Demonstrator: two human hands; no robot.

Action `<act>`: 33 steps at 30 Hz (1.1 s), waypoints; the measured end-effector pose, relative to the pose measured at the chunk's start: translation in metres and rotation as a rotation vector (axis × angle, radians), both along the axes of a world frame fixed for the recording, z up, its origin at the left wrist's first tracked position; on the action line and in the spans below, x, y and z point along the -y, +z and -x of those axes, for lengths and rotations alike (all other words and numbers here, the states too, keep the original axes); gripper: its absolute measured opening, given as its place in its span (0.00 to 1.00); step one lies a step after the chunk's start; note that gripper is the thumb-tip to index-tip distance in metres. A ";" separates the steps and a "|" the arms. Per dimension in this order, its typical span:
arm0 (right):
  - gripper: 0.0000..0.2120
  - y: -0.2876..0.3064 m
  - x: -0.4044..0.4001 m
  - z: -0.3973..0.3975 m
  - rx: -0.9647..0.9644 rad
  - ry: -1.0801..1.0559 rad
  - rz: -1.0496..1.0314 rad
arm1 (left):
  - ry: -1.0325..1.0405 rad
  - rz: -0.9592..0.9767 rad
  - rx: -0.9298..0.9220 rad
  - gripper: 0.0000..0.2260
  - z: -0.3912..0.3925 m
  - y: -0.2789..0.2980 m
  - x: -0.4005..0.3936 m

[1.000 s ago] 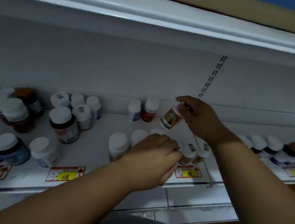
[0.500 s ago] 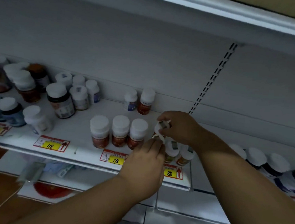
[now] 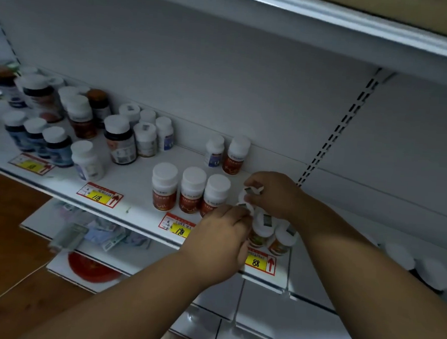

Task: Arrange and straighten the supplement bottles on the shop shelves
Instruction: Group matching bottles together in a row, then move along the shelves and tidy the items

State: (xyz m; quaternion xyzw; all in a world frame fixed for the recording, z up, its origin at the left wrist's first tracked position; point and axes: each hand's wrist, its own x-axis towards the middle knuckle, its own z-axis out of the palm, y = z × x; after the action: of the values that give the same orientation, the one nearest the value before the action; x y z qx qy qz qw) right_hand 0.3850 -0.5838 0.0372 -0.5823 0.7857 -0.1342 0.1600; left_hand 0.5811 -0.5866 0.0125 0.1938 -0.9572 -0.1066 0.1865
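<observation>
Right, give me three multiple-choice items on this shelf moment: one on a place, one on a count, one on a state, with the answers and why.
1. Where does the price tag marked 118 sit?
A. On the shelf's front edge, left of the tag marked 198
B. On the back wall
C. On a bottle cap

2. How many red-labelled bottles with white caps stand in the front row just left of the hands?
A. One
B. Three
C. Six

3. What is the right hand doing?
A. Hanging idle
B. Lying flat on the shelf
C. Pinching the cap of a small white-capped bottle

Answers: 1 A, the 118 tag lies on the edge strip, left of 198. 2 B, three matching bottles stand side by side. 3 C, its fingers curl round the cap.
</observation>
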 end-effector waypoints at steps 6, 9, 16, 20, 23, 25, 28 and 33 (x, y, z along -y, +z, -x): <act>0.20 0.012 0.025 0.004 -0.053 -0.066 0.076 | -0.036 -0.048 -0.041 0.16 -0.009 0.010 0.016; 0.25 0.021 0.059 0.000 -0.060 -0.133 0.122 | -0.023 -0.026 -0.060 0.13 -0.016 0.024 0.037; 0.19 0.010 0.105 -0.008 -0.108 -0.305 0.137 | 0.065 0.129 -0.193 0.17 -0.051 0.034 0.099; 0.19 0.013 0.107 -0.009 -0.080 -0.366 0.178 | 0.103 0.069 0.212 0.33 -0.065 0.027 0.138; 0.22 0.025 0.100 -0.017 -0.026 -0.376 0.260 | 0.055 -0.040 0.381 0.33 -0.062 0.017 0.157; 0.23 0.031 0.097 -0.028 -0.036 -0.313 0.247 | 0.013 -0.086 0.348 0.32 -0.057 0.013 0.163; 0.22 0.035 0.103 -0.053 -0.008 -0.221 0.232 | -0.020 -0.082 0.292 0.31 -0.055 0.010 0.169; 0.23 0.026 0.123 -0.083 0.014 -0.166 0.113 | -0.045 -0.089 0.106 0.34 -0.061 0.007 0.176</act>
State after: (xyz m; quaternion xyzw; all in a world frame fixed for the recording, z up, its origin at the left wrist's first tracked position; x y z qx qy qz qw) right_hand 0.4684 -0.7065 0.0627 -0.5225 0.8212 -0.1953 0.1207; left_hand 0.6423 -0.7631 0.0195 0.1856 -0.9642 -0.1429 0.1242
